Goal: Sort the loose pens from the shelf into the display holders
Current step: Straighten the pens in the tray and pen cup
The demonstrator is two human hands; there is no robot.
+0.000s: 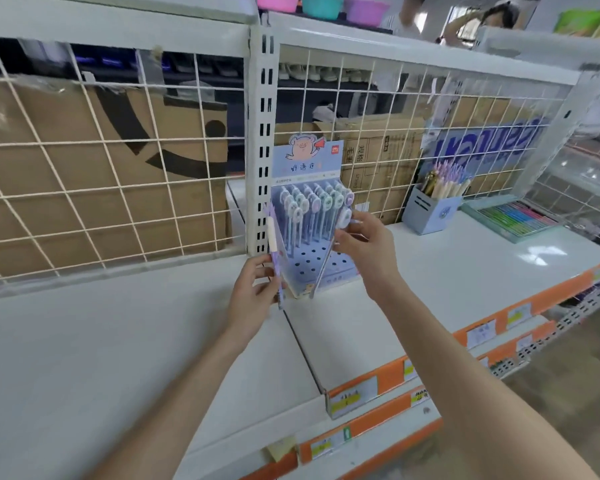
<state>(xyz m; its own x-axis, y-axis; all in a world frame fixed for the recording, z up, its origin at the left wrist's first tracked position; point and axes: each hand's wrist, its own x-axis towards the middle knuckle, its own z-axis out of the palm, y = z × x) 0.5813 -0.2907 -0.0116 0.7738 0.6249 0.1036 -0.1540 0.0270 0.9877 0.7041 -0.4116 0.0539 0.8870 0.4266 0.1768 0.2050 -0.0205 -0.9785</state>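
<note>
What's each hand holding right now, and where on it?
The left hand grips a purple pen by its lower barrel. The right hand pinches an oval-topped pen on its barrel, just below the top.

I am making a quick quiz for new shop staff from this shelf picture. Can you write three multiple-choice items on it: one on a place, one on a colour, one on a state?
1. Where does the blue pen cup stand?
A. On the shelf, right of the pig display holder
B. On the floor
C. On top of the cardboard boxes

2. What colour are the price strips along the shelf edges?
A. Green
B. Orange
C. Black

3. What is the left hand doing?
A. Lying flat on the shelf
B. Holding a purple pen upright
C. Gripping the wire grid

Key: 1 A, the cup stands on the white shelf to the right of the holder. 2 B, the strips are orange with pale labels. 3 B, the fingers curl round the pen beside the holder, while the right hand holds a round-topped pen.
</note>
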